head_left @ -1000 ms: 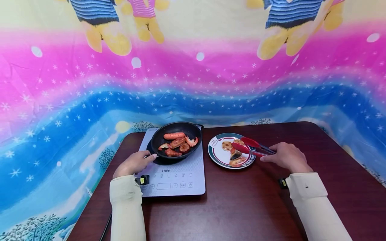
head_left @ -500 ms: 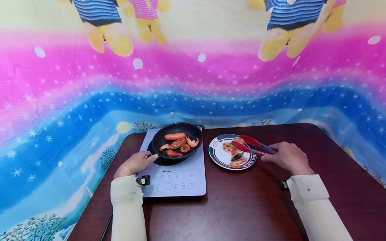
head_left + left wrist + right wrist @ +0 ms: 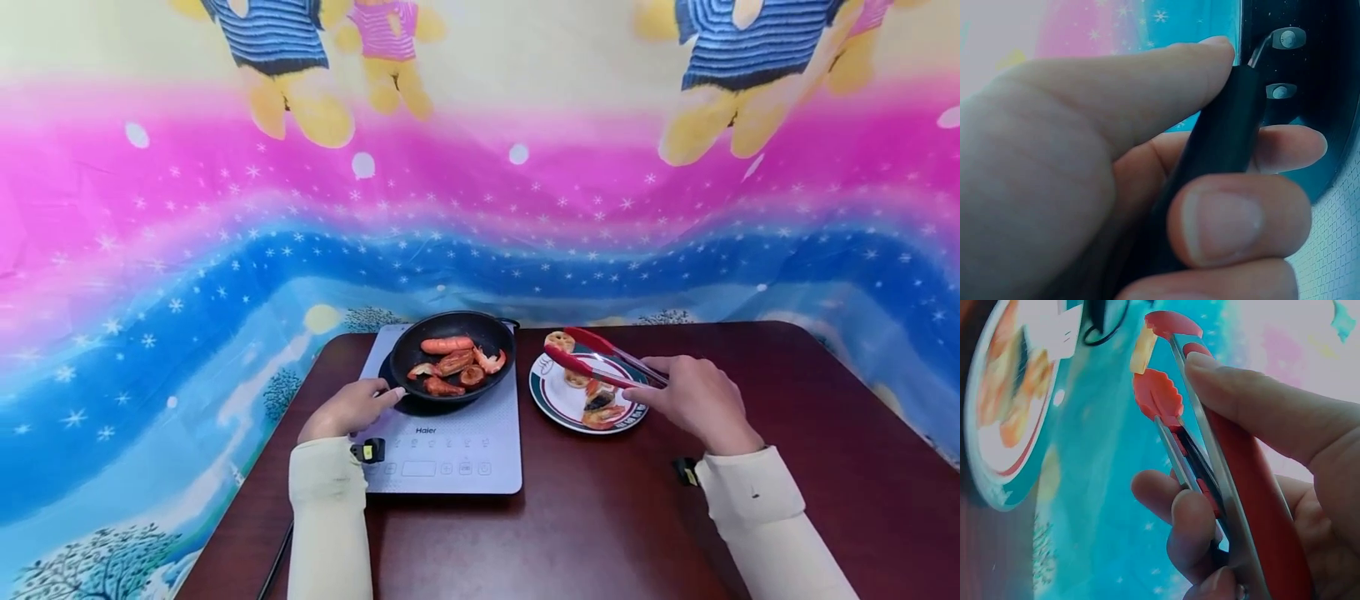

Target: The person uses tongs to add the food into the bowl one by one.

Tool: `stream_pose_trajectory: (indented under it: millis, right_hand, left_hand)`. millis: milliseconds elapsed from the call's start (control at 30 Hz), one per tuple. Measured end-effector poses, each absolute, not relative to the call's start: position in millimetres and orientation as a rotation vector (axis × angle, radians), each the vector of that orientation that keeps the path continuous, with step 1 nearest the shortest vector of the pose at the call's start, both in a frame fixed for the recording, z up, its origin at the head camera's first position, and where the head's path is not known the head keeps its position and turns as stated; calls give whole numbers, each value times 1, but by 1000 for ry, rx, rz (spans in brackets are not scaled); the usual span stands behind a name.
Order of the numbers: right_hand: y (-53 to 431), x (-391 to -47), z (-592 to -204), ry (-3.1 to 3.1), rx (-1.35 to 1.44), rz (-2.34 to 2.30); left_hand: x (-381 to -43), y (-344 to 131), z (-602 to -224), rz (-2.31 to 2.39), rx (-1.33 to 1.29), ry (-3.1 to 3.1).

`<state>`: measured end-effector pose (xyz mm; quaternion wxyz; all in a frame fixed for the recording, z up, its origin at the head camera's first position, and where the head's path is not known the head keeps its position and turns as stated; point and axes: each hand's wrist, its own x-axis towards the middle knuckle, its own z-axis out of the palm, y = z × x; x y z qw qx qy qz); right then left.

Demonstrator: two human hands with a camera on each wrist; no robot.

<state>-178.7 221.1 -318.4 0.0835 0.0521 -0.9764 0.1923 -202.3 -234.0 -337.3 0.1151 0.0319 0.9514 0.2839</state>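
Observation:
My left hand [image 3: 352,410] grips the black handle [image 3: 1229,119] of a frying pan [image 3: 405,354] over a white induction cooker [image 3: 465,457]. In the pan lie a scored sausage [image 3: 447,344], a drumstick-like piece [image 3: 442,387], a shrimp [image 3: 490,362] and other browned pieces. My right hand [image 3: 697,398] holds red-tipped tongs [image 3: 581,365]. Between the tong tips is a lotus root slice [image 3: 559,340], seen edge-on as a yellowish piece [image 3: 1143,350] in the right wrist view. It overlaps the far rim of the plate [image 3: 546,402], where another lotus root slice [image 3: 576,378] and a shrimp [image 3: 602,417] lie.
The cooker and plate stand side by side on a dark red-brown table [image 3: 600,517]. A printed cloth [image 3: 480,208] hangs right behind the table's far edge. A black cord [image 3: 276,558] runs down at the left, beside the left sleeve [image 3: 330,517].
The tongs have come up and left from the plate's food, with the lotus root slice between their tips. My left hand keeps its grip on the pan handle. The head view has shifted slightly.

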Motion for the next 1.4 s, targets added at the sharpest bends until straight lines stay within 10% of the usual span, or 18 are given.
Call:
stream_pose_trajectory:
  millis: [1400]
  right_hand:
    - [106,-222,-264,-3157,363,359]
  left_hand:
    - [-202,-234,-339,814,90,2819]
